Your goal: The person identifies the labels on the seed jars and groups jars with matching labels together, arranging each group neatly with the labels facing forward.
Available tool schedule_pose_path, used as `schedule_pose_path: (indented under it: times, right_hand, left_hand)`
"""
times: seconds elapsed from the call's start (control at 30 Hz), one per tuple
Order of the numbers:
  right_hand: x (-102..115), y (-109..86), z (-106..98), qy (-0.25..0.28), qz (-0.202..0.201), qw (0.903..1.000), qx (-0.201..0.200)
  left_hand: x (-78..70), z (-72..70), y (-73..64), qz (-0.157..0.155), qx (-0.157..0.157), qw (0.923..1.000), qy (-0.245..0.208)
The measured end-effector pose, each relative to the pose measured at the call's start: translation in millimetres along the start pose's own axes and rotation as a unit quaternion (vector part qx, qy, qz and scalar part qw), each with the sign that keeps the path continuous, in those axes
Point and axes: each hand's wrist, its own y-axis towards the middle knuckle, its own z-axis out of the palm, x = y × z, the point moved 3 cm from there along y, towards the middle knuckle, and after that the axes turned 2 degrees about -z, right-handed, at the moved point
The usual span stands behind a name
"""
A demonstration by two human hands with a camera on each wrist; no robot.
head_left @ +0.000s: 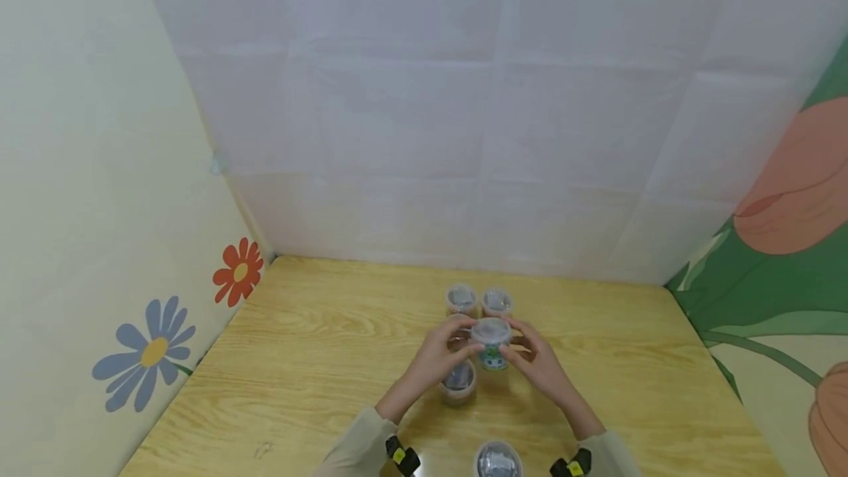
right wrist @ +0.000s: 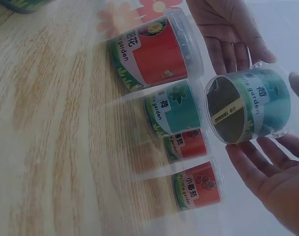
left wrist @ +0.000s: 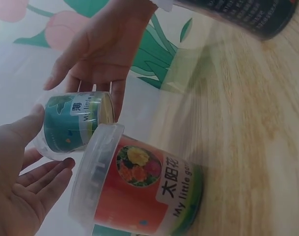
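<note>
Both hands hold one small clear plastic cup (head_left: 492, 350) with a teal "My little garden" label, raised over the table. Thumb and fingers of the left hand (head_left: 437, 353) pinch its lid side from the left; the right hand (head_left: 542, 368) pinches it from the right. In the right wrist view the cup (right wrist: 267, 101) is tilted, its base showing a pale strip. Just below the left hand stands a red-labelled lidded cup (left wrist: 134, 184) with a flower picture. Behind that one is another teal-labelled cup (right wrist: 173, 109), partly hidden by the left hand in the head view.
Two red-labelled cups with tomato pictures (right wrist: 197, 186) stand at the back of the group. A dark-labelled cup (left wrist: 252, 14) stands near the front, between the forearms. The wood-grain table (head_left: 331, 359) meets a white sheet (head_left: 397, 131) behind and flower-patterned walls at both sides.
</note>
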Motion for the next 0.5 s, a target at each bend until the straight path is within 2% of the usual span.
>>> schedule_pose_path:
  times: [0.2,0.37,0.5]
  right_hand:
    - [-0.3,1.3,-2.6,-0.009,0.016,0.9998,-0.004]
    - [0.7,2.1,-5.1,-0.021,0.022,0.9995,-0.002]
    - [-2.0,2.5,-7.3,-0.04,0.024,0.9989,-0.001]
  left_hand:
    - [0.4,-0.2,2.3,0.031,0.004,0.9959,0.085]
    - [-0.3,-0.6,4.7,0.037,0.007,0.9859,0.163]
    - [-1.3,0.2,8.4,0.036,0.012,0.9801,0.195]
